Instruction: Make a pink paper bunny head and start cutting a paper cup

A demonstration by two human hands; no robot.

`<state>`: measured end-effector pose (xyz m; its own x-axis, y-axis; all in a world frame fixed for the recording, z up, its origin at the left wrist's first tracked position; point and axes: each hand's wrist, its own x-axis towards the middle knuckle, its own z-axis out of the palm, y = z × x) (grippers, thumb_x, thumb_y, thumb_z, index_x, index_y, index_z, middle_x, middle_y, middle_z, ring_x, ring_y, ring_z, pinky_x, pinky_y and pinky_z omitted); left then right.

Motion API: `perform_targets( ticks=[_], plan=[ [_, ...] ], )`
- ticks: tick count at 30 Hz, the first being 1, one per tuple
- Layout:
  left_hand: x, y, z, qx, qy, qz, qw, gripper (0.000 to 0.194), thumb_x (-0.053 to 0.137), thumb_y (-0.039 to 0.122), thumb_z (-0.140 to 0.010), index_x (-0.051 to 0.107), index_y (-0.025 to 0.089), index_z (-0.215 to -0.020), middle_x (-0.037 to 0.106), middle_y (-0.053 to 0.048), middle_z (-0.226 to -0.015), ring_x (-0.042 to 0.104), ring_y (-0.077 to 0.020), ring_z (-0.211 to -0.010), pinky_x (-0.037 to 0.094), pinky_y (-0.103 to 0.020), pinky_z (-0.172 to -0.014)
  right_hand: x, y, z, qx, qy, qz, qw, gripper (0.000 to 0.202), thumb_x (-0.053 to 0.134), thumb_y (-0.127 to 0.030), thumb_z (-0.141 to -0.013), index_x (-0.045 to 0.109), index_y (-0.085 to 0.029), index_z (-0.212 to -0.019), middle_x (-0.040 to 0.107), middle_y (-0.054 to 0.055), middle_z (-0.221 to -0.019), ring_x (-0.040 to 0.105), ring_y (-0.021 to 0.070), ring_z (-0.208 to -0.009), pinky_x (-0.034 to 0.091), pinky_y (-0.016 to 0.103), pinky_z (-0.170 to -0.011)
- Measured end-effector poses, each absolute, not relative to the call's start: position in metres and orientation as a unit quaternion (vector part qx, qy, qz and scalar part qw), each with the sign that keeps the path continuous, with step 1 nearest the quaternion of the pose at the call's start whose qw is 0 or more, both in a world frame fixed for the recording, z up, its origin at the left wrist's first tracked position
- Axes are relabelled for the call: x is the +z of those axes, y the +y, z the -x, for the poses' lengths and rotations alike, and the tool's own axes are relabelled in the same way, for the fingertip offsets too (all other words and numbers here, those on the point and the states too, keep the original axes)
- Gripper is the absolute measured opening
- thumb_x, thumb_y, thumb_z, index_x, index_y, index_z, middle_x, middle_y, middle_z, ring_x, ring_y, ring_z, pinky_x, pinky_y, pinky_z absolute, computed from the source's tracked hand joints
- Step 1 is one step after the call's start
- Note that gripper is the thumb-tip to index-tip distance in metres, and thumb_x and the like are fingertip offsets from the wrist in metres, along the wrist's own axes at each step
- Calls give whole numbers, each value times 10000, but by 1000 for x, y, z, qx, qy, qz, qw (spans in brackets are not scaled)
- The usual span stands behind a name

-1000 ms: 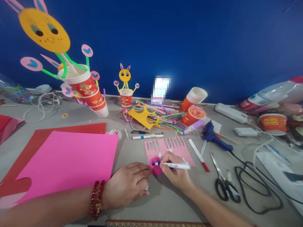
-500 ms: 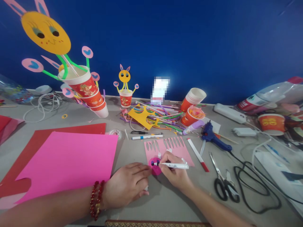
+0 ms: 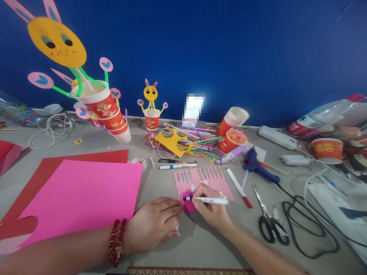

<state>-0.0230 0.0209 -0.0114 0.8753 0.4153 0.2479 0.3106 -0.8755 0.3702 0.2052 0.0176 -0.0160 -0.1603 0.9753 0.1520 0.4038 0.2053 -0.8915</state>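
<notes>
My right hand (image 3: 211,208) grips a white acrylic marker (image 3: 213,200), its tip on dark spots on a small magenta paper circle (image 3: 188,206). The circle lies over the lower left of a light pink sheet (image 3: 213,183) with a row of pointed cut-outs. At the circle's left edge rests my left hand (image 3: 157,223), fingers bent together, with a bit of something white showing under them; what it is, I cannot make out. Red beads circle the left wrist. A bright pink sheet (image 3: 86,194) lies over a red one (image 3: 48,172) to the left.
Scissors (image 3: 268,221), a blue glue gun (image 3: 259,166) and its black cable lie at the right. A red-capped marker (image 3: 239,187) is nearer. Behind are paper cups (image 3: 233,120), pipe cleaners (image 3: 200,133) and a yellow cut sheet (image 3: 172,142). Decorated stacked cups (image 3: 100,107) stand back left.
</notes>
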Motion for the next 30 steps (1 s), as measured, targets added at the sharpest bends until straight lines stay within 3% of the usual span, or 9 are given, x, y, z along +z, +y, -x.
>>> perform_targets(
  ticks=[30],
  plan=[
    [-12, 20, 23, 154, 191, -957, 154, 192, 527, 328, -954, 599, 154, -989, 600, -84, -1331, 514, -181, -1263, 403, -337, -1089, -21, 16, -208, 370, -662, 507, 409, 168, 509, -98, -784, 502, -214, -662, 478, -43, -581, 410, 116, -504, 309, 238, -479]
  ],
)
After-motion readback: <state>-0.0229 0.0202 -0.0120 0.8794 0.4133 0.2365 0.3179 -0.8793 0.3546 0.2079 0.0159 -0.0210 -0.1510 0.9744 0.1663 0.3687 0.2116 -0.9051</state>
